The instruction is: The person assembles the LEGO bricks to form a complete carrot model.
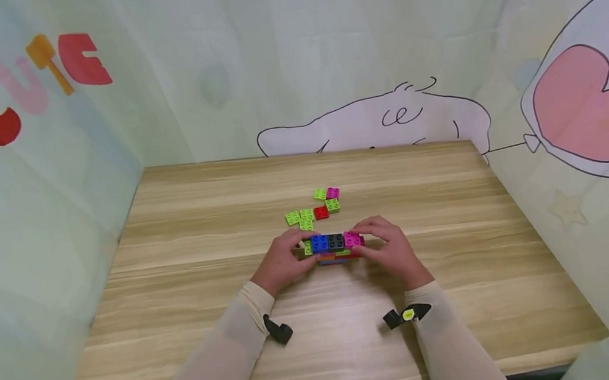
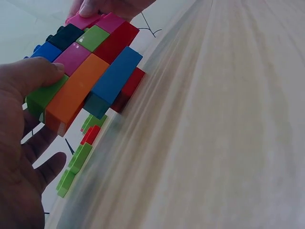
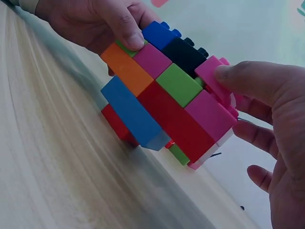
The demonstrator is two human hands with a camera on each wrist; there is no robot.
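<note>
A stepped wall of building bricks point(image 3: 183, 119) stands on the wooden table, its upper rows overhanging a blue brick point(image 3: 131, 112) and a red brick point(image 3: 119, 125). My left hand point(image 1: 284, 262) holds its left end, the thumb against a green brick point(image 2: 45, 98) in the left wrist view. My right hand point(image 1: 396, 254) pinches a pink brick point(image 3: 213, 78) at the right end of the top row. That pink brick sits a little tilted beside the black brick point(image 3: 185, 56), and a green stud shows beneath its edge. A blue brick point(image 1: 319, 243) stands left of the black one.
Behind the wall lie several loose bricks: green ones point(image 1: 292, 218), a red brick point(image 1: 321, 213) and a pink brick point(image 1: 333, 193). The wooden table point(image 1: 203, 224) meets printed cloth walls point(image 1: 188, 72) at the back and sides.
</note>
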